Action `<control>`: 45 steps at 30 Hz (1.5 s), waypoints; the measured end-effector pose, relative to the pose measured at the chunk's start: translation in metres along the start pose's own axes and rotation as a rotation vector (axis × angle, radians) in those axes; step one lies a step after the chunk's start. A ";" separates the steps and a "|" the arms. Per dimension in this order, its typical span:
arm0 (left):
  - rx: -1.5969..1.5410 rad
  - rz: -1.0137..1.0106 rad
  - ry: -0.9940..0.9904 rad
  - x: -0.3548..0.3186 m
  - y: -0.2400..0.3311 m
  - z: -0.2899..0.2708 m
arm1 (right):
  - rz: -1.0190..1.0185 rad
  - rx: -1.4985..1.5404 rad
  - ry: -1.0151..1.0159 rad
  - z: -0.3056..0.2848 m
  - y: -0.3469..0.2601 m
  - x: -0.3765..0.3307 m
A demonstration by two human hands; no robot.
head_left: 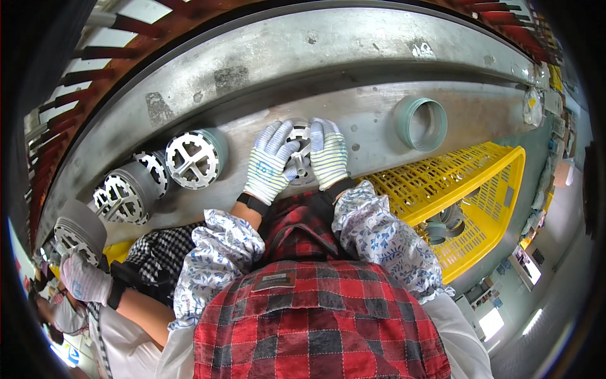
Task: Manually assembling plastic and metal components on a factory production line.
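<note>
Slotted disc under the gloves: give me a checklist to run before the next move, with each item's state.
1. Left hand on the slotted disc: ok.
2. Right hand on the disc: ok.
3. Disc seated flush in its ring: cannot tell, gloves cover it.
4. Empty green ring to the right unobstructed: ok.
5. Co-worker's gloved hand away from this disc: ok.
6. Yellow crate holds spare parts: ok, a few grey ones.

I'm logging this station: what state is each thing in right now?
left hand: gloved, pressed on the round part
right hand: gloved, pressed on the same part
round part: on the grey bench, under both hands
green ring: on its side, hollow, untouched
slotted discs: capped, lined up at left
yellow crate: nearly empty, a few parts inside
</note>
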State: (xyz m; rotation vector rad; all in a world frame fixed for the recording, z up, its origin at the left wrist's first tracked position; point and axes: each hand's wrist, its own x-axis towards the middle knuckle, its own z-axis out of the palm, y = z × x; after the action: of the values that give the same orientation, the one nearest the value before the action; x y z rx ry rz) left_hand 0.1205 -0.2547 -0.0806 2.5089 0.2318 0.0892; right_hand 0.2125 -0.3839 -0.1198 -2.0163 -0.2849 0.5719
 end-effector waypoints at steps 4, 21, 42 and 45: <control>0.022 0.007 0.000 0.000 -0.001 0.001 | -0.123 -0.134 0.067 0.001 0.001 0.002; 0.086 -0.201 0.448 -0.023 0.042 -0.153 | -0.323 -0.118 0.498 -0.212 -0.006 -0.052; 0.138 -0.237 0.790 -0.030 0.028 -0.218 | 0.883 -0.415 -0.072 -0.323 0.244 -0.188; 0.265 0.012 0.203 0.035 0.109 -0.171 | 0.797 -0.252 0.208 -0.324 0.266 -0.208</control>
State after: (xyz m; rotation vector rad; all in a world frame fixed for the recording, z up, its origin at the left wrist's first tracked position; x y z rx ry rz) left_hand 0.1511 -0.2370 0.1220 2.7653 0.3304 0.3392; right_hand 0.1875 -0.8494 -0.1619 -2.3869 0.6347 0.8262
